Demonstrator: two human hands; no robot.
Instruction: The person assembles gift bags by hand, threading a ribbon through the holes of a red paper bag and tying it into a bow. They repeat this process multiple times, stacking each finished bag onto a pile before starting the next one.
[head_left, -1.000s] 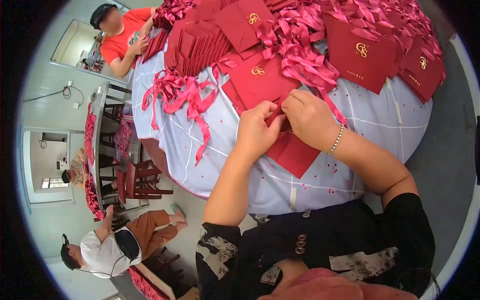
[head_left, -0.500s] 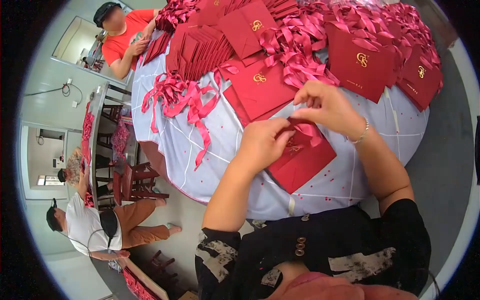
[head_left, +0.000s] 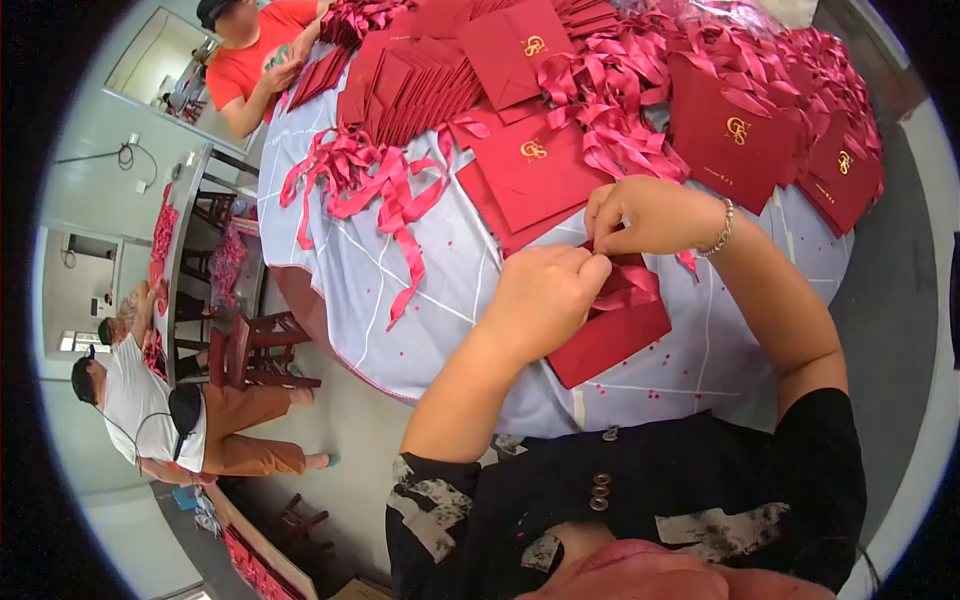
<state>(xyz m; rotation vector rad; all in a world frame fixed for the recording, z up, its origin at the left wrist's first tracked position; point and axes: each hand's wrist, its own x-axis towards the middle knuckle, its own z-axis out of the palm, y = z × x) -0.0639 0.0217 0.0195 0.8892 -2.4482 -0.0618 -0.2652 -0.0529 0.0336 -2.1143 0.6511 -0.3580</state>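
- The red envelope (head_left: 612, 338) lies flat on the near edge of the round table, just in front of the person's body. Its upper part is hidden under the hands.
- A ribbon (head_left: 628, 284) of the same red is bunched on top of the envelope, right between the two hands.
- The left hand (head_left: 545, 298) is curled closed, fingertips pinching the ribbon against the envelope's upper edge.
- The right hand (head_left: 648, 214), with a bracelet (head_left: 722, 226) at the wrist, is closed too, thumb and forefinger nipping the ribbon just above the left hand's fingertips.
- We judge the envelope light and fairly stiff, easy to crease at the corners, so it is best held flat or by an edge. The ribbon looks soft, limp and slippery, so we would pinch it close to where it meets the card.
- Around them the pale tablecloth (head_left: 450, 290) carries a tangle of loose ribbons (head_left: 370, 185), a fanned stack of envelopes (head_left: 410, 90) and single ones with a gold monogram (head_left: 532, 168).
- Across the table, a person in a red shirt (head_left: 262, 58) handles more envelopes.
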